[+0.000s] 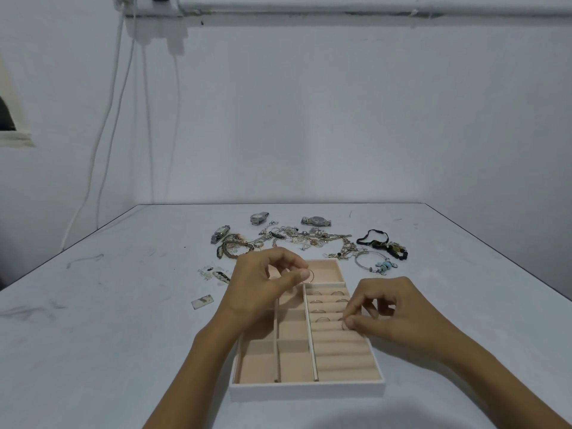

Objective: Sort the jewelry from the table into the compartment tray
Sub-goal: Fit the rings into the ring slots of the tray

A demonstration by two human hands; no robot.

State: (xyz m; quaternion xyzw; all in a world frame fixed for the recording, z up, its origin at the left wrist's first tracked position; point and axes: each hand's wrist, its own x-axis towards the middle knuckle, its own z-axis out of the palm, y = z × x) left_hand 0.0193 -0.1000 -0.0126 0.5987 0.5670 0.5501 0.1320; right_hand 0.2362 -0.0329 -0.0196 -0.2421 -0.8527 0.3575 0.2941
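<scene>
Beige velvet compartment tray (306,391), long axis near-to-far; left hand (263,283) pinches thin metal ring (310,276); right hand (387,311) pinches 2nd ring (344,326).

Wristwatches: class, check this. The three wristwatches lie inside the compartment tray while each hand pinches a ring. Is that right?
No. The head view shows the three wristwatches on the table beyond the compartment tray, not inside it; the left hand and right hand each pinch a ring.

The tray (306,393) is lined with matt, velvety peach cloth and edged in smooth white. The table (108,335) is matt and scuffed. Glossy metal is seen in the ring (311,275) and, at twelve o'clock, the watch (316,221).
</scene>
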